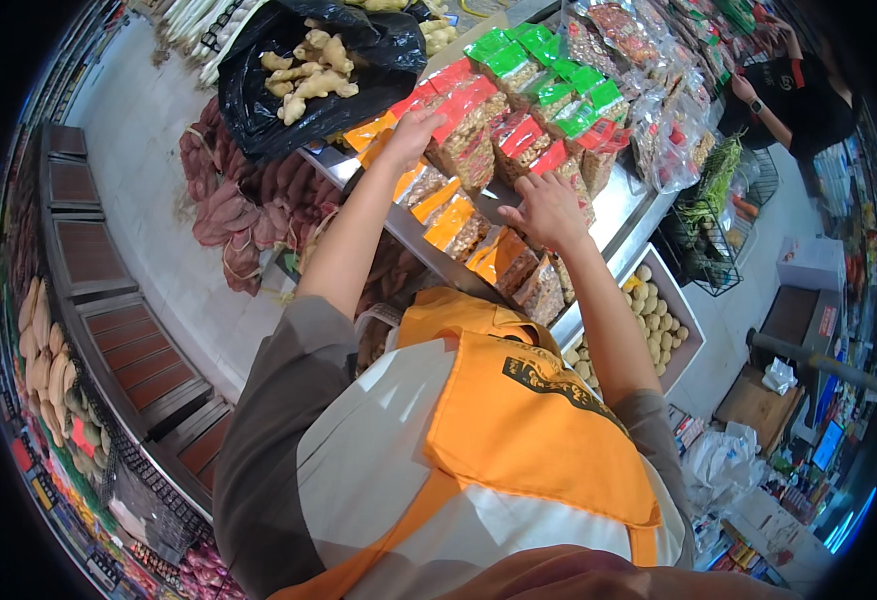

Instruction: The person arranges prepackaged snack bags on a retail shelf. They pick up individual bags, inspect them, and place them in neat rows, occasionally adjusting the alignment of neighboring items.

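Note:
My left hand point(414, 136) rests at the edge of a red-topped clear bag of peanuts point(462, 139), its fingers near the red top; whether it grips the bag is unclear. My right hand point(549, 208) lies palm down, fingers bent, over the bags beside a red-topped bag point(522, 142). Orange-topped bags point(450, 225) of nuts or dried goods stand in a row along the near edge of the metal display table point(615, 217). Green-topped bags point(551, 71) stand behind the red ones. Between my hands a strip of the metal surface shows.
Ginger point(311, 75) lies on a black plastic bag point(236, 112) at the left. Bundled sweet potatoes point(236, 202) are below it. At right are a white box of potato-like produce point(652, 322), a wire basket of vegetables point(708, 255) and another person point(791, 97) in black.

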`<state>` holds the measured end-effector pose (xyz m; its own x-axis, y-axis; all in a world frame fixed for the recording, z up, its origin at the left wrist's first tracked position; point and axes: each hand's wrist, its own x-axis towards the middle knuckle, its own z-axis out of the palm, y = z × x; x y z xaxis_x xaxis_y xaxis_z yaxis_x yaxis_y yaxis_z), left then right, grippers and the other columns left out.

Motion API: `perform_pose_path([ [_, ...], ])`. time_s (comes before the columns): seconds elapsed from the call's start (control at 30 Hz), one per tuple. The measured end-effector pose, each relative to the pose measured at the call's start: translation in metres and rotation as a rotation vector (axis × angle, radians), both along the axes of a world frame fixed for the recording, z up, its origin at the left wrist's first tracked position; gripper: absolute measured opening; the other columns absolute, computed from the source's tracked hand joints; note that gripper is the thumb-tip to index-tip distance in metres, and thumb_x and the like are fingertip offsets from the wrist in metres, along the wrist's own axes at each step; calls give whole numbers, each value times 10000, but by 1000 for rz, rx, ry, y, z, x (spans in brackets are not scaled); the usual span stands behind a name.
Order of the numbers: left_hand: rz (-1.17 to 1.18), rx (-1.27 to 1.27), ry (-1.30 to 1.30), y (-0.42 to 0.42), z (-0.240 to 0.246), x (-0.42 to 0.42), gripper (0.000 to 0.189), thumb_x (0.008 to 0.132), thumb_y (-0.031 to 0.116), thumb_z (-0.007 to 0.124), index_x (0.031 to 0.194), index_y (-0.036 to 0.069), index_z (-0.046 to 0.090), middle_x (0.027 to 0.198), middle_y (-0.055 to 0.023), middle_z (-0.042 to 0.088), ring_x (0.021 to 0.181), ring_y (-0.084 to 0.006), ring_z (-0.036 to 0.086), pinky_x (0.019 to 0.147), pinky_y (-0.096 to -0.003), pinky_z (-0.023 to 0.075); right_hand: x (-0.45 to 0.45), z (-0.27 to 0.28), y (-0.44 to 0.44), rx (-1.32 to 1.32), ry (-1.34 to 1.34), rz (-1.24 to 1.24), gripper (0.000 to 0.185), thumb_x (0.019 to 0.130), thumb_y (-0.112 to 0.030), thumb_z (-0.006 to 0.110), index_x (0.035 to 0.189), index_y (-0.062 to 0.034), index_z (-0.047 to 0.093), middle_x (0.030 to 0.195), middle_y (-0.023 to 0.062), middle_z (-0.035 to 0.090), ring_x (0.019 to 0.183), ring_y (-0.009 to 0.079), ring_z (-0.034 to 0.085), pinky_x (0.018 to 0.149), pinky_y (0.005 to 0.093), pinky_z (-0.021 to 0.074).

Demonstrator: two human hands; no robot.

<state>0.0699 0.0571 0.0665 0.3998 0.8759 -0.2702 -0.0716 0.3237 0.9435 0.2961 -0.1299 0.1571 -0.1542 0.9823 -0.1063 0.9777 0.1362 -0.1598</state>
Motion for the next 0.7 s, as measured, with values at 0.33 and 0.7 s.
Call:
perform_pose_path([
  [0.33, 479, 65, -617, -108, 80, -120, 306, 1007, 118, 593, 1266, -25, 668, 1236, -111, 726, 1149, -207, 685, 1029, -354, 512, -14, 12, 31, -325, -231, -97, 642, 910, -647, 649, 972, -26, 800, 1037, 150, 765, 1045, 320, 715, 904, 442, 575],
  [0.7, 825, 23, -506, -224, 67, -223, 152, 972, 82, 666, 1110, 20, 676, 1061, -80, 727, 1005, -188, 713, 920, -345, 565, 6, -68, 46, -443, 842, -145, 299, 873, -125, 819, 1137, -45, 704, 1035, 34, 745, 986, 162, 700, 886, 333, 556],
])
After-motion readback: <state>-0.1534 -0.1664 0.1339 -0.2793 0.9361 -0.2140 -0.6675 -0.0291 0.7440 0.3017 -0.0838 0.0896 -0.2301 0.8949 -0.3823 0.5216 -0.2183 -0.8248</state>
